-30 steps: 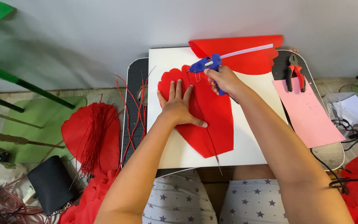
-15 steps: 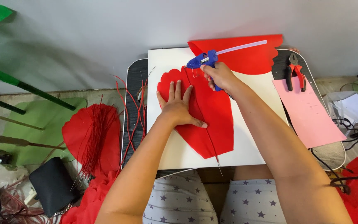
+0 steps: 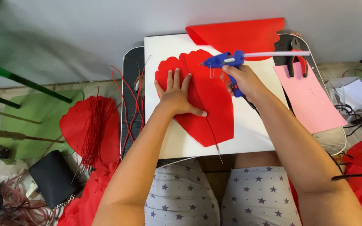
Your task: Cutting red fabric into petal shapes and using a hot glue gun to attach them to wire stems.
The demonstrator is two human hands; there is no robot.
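My left hand (image 3: 177,98) flat on scalloped red foam petal (image 3: 208,104) | right hand (image 3: 241,81) gripping blue plastic glue gun (image 3: 225,60) | gun's nozzle has shifted slightly left.

Under the left hand (image 3: 176,97) lies a plain red petal-shaped sheet (image 3: 208,104) on a white board (image 3: 252,134). The right hand (image 3: 241,79) grips a blue glue gun (image 3: 223,60) with a whitish glue stick (image 3: 273,54). Right of it: a pink sheet (image 3: 308,98) and red-handled pliers (image 3: 297,56). Below the hands, grey fabric with dark stars (image 3: 214,196).
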